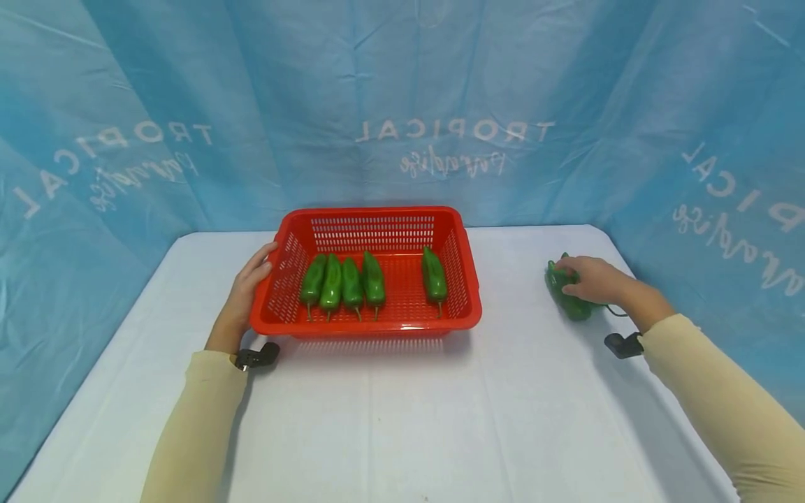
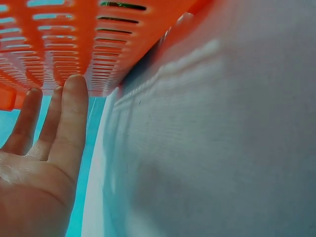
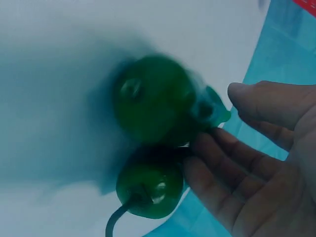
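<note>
A red plastic basket [image 1: 402, 326] stands on the white table with several green peppers [image 1: 374, 279] in it, most side by side at its left and one apart at its right. My left hand [image 1: 242, 293] is at the basket's left side; in the left wrist view its straight fingers [image 2: 74, 118] rest against the slotted wall. At the right my right hand [image 1: 597, 283] is over a small group of green peppers [image 1: 569, 297]. The right wrist view shows its fingertips [image 3: 197, 173] by the stemmed pepper [image 3: 155, 190], thumb apart; contact is unclear.
The white tablecloth [image 1: 377, 426] covers the table. Blue curtains [image 1: 402, 84] with mirrored white lettering hang along the back and both sides. A black band with a small camera sits on each wrist, the left one [image 1: 258, 355] near the basket's front left corner.
</note>
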The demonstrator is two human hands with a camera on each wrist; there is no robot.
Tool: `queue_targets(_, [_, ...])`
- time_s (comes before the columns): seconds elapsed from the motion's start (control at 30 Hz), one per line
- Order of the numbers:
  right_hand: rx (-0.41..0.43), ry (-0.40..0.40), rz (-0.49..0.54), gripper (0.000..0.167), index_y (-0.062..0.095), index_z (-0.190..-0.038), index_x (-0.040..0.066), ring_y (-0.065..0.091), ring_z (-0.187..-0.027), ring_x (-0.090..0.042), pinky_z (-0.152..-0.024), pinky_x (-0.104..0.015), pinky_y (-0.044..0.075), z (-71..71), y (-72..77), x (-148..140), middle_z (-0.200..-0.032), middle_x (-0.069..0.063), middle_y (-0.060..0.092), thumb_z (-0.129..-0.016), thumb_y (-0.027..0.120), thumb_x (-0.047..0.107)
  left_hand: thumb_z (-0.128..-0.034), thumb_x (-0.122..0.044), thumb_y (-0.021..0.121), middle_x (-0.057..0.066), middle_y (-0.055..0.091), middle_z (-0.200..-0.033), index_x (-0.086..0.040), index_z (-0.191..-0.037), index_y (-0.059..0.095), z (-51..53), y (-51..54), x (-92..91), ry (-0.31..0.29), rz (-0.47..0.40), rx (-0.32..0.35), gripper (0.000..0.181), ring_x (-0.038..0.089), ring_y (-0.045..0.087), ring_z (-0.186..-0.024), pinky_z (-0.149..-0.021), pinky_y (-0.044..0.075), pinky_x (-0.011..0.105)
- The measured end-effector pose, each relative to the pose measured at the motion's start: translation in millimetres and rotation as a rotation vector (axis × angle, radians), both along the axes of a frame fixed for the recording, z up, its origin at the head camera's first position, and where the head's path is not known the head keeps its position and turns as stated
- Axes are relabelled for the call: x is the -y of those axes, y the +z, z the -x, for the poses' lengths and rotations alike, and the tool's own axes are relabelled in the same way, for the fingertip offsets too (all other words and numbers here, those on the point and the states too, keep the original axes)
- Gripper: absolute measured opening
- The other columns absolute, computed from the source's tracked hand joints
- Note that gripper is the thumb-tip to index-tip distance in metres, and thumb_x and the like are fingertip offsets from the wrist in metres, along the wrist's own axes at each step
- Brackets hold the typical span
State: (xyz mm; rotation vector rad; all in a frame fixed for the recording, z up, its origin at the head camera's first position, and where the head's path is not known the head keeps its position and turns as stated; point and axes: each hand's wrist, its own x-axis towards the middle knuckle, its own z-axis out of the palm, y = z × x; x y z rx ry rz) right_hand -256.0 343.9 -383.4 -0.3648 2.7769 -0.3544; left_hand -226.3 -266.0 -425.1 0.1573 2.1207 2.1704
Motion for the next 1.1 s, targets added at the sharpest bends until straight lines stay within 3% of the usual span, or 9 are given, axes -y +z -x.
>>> queue_targets(0.33, [0.014, -0.048, 0.026, 0.047, 0.051, -0.134, -0.006, 0.053, -0.12, -0.049, -0.098, -0.062, 0.048, 2.6, -13.7, 10.1, -0.129, -0.035, 0.056, -0.091, 0.065, 0.008, -0.1045, -0.035, 0.04, -0.002, 0.039, -0.148, -0.031, -0.155, 0.028, -0.3, -0.6, -1.5, -0.004, -0.021, 0.013, 0.052, 0.009, 0.054, -0.118, -0.087, 0.058, 0.021])
queue_targets(0.57, [0.001, 0.013, 0.038, 0.032, 0.06, -0.123, -0.003, 0.052, -0.124, -0.051, -0.098, -0.061, 0.047, -0.5, -12.2, 13.5, -0.131, -0.031, 0.058, -0.093, 0.056, 0.007, -0.104, -0.036, 0.04, -0.001, 0.038, -0.15, -0.032, -0.155, 0.027, 0.5, -3.3, -3.1, 0.008, -0.017, 0.027, 0.053, 0.01, 0.053, -0.12, -0.088, 0.057, 0.022])
queue_targets(0.73, [0.015, 0.056, 0.089, 0.041, 0.057, -0.133, 0.001, 0.054, -0.124, -0.048, -0.098, -0.06, 0.048, -4.4, -11.6, 18.3, -0.135, -0.03, 0.056, -0.092, 0.056, 0.002, -0.1036, -0.037, 0.041, 0.002, 0.035, -0.153, -0.034, -0.155, 0.027, -0.1, -4.6, -1.9, 0.022, -0.01, 0.032, 0.053, 0.01, 0.052, -0.12, -0.086, 0.057, 0.021])
queue_targets(0.93, [0.071, 0.095, 0.084, 0.048, 0.051, -0.139, 0.002, 0.06, -0.115, -0.049, -0.092, -0.058, 0.052, -10.2, -12.1, 16.5, -0.128, -0.034, 0.058, -0.091, 0.058, 0.0, -0.1039, -0.036, 0.04, -0.001, 0.037, -0.15, -0.034, -0.155, 0.027, -0.2, -4.1, -1.6, 0.005, -0.031, 0.04, 0.053, 0.009, 0.054, -0.119, -0.087, 0.058, 0.022])
queue_targets(1.1, [0.138, 0.083, 0.129, 0.054, 0.045, -0.141, 0.002, 0.063, -0.111, -0.046, -0.083, -0.05, 0.057, -12.1, -10.8, 16.1, -0.126, -0.035, 0.058, -0.091, 0.065, 0.006, -0.1041, -0.036, 0.04, -0.002, 0.038, -0.149, -0.033, -0.155, 0.027, -0.7, -3.3, -0.4, 0.007, -0.043, 0.028, 0.053, 0.009, 0.054, -0.118, -0.087, 0.058, 0.021])
